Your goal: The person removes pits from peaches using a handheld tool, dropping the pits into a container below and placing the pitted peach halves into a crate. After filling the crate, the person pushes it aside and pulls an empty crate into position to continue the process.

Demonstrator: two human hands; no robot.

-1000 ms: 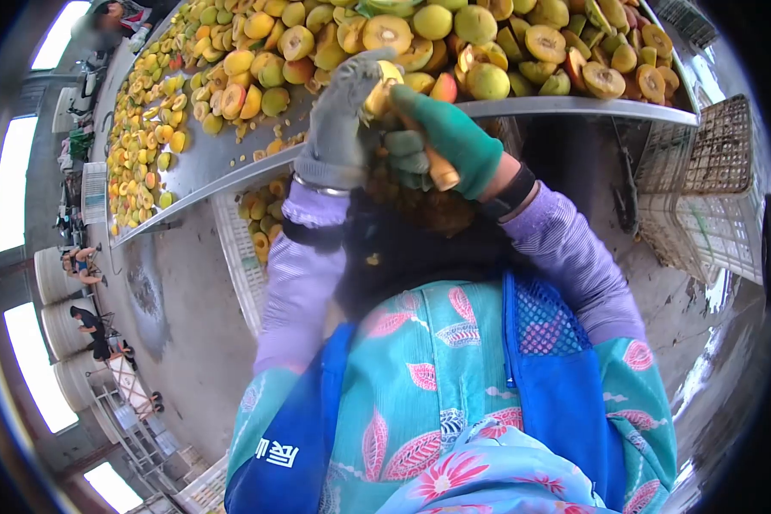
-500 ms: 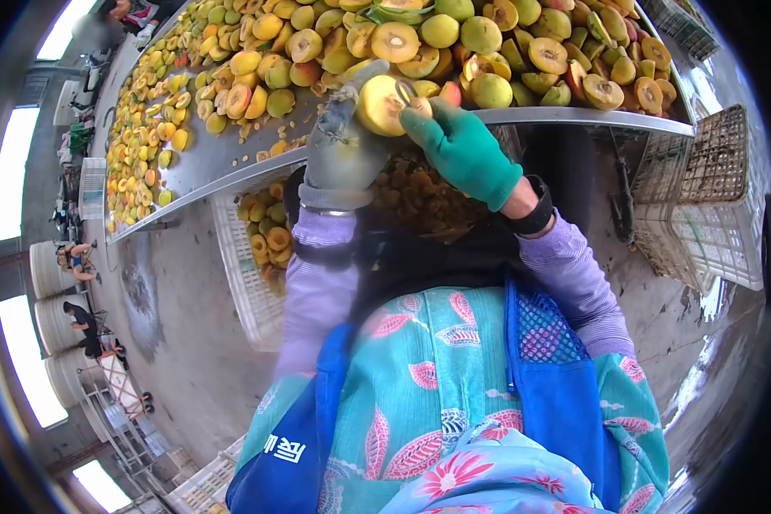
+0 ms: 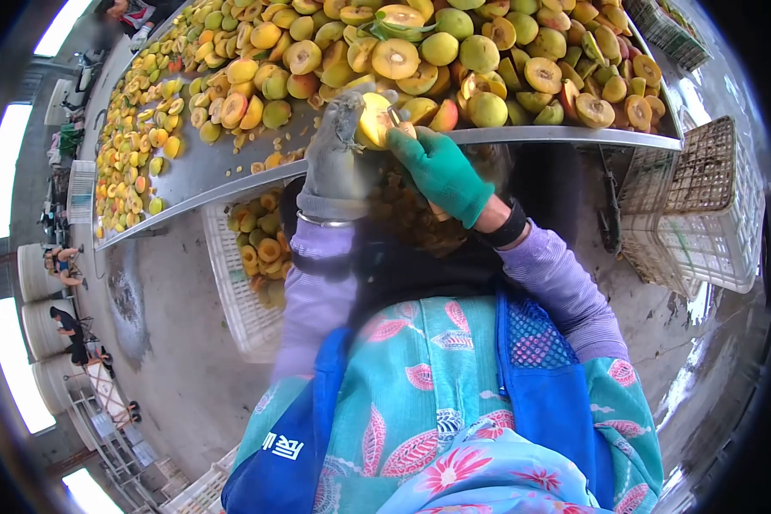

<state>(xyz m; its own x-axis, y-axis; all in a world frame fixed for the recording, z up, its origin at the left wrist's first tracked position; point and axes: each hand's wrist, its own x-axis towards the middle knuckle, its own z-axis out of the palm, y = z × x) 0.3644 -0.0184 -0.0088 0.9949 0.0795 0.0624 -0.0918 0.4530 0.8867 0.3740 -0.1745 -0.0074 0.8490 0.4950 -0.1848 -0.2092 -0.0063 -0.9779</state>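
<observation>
My left hand [image 3: 336,150], in a worn grey glove, is wrapped round a halved yellow fruit [image 3: 373,122] at the front edge of the metal table [image 3: 223,190]. Its cut side faces my right hand [image 3: 441,167], which wears a green glove. The fingers of that hand pinch a small tool with a thin metal loop [image 3: 395,115] against the cut face; its handle is mostly hidden. Behind both hands lies a heap of whole and halved yellow-green fruits [image 3: 480,53]. Below them, partly hidden, are more fruit pieces.
A white crate of fruit halves [image 3: 240,291] stands under the table at the left. Stacked plastic crates [image 3: 685,206] are at the right, another crate [image 3: 672,32] behind. People [image 3: 73,334] are at the far left near large white tubs [image 3: 38,265].
Both hands, with the fruit and tool, have shifted slightly left and down in view. The table and surroundings have shifted too as the view moved. The tool sits closer against the fruit.
</observation>
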